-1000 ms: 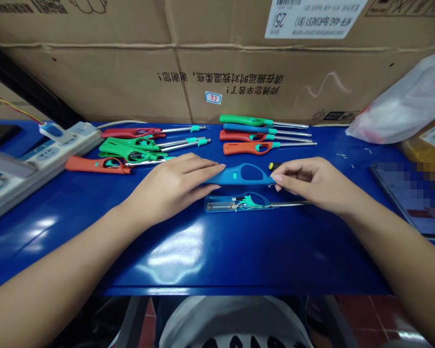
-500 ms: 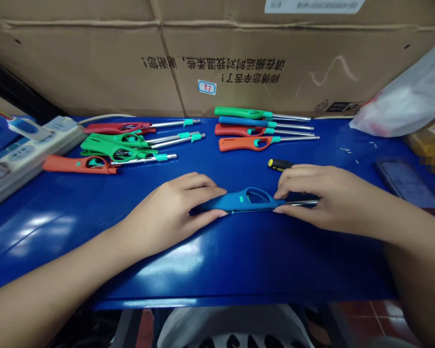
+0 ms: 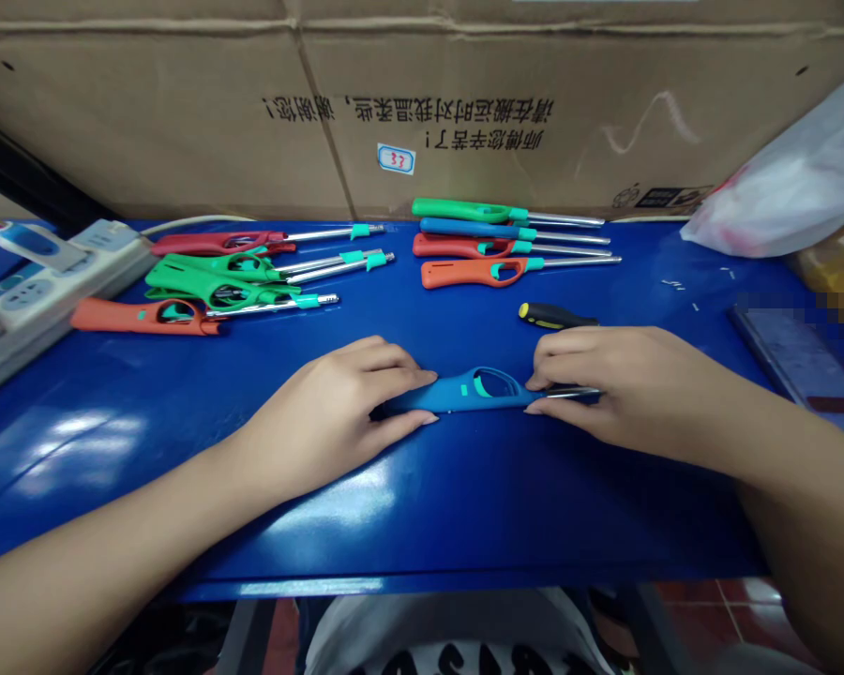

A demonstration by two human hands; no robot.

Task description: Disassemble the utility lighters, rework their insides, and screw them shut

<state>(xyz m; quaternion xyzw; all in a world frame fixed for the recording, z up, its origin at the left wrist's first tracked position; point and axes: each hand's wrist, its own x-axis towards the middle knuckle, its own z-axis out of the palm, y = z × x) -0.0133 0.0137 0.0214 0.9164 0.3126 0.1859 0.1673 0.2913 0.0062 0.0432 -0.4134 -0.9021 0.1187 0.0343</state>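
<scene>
A blue long-nosed lighter (image 3: 474, 392) lies on the blue table (image 3: 422, 506) between my two hands. My left hand (image 3: 338, 408) is closed on its handle end, fingers over the top and thumb under the side. My right hand (image 3: 615, 380) pinches the front end where the metal tube comes out; the tube is mostly hidden under my fingers. A screwdriver with a black and yellow handle (image 3: 552, 316) lies just behind my right hand, not touched.
Several green, red and orange lighters (image 3: 218, 281) lie in a loose pile at the back left; another row (image 3: 492, 244) lies at the back centre. A white power strip (image 3: 35, 291) sits far left, a plastic bag (image 3: 780, 192) far right, cardboard boxes (image 3: 422, 103) behind.
The blue cover half has been set down onto the open half with the tube, and both hands press the joined lighter. The view has tilted slightly downward.
</scene>
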